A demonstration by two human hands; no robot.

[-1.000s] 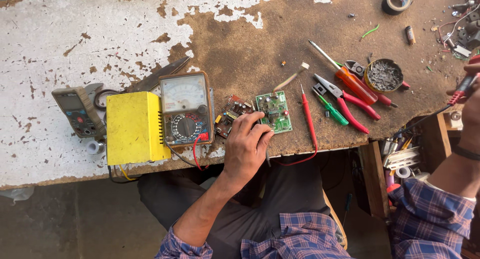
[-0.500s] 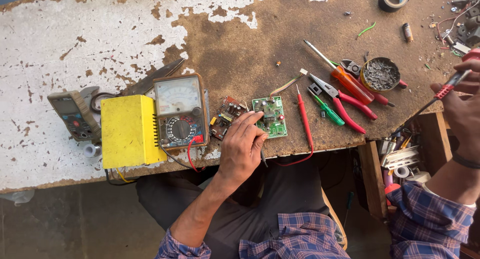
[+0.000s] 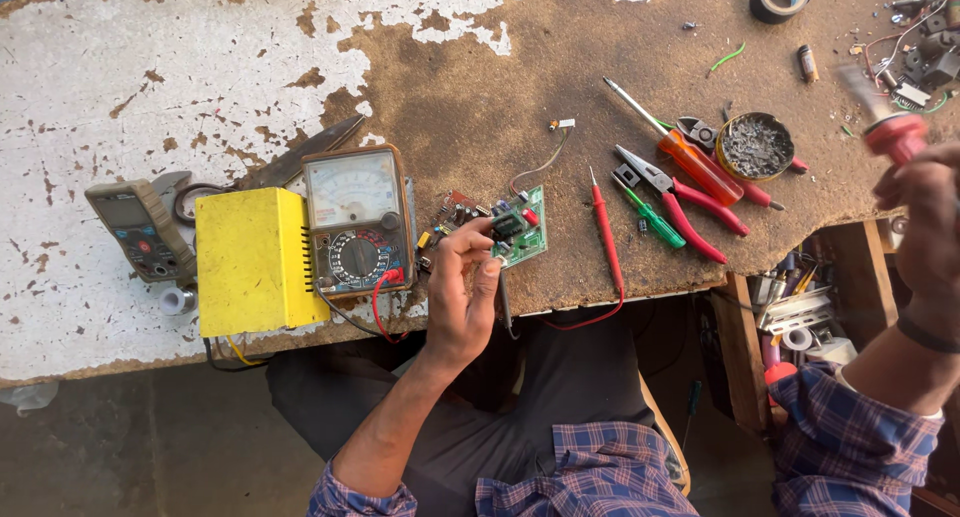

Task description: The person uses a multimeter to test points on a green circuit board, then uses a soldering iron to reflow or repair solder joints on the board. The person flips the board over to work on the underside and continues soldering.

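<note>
A small green circuit board (image 3: 520, 235), rectangular and studded with dark components and a red part near one corner, sits at the front edge of the worn tabletop (image 3: 480, 87), just right of an analog multimeter (image 3: 356, 222). The left hand (image 3: 462, 295) has its grip closed on the board's near-left corner, thumb and fingertips pinching it. The board's long axis runs slantwise, from near left to far right, with thin wires trailing off its far end. The right hand (image 3: 925, 217) is clenched around a red-handled tool (image 3: 893, 135), blurred, its tip pointing up and away over the tabletop's right edge. A round tin (image 3: 755, 145) holds grey metal scraps, with red-handled pliers (image 3: 678, 202) just beside it.
</note>
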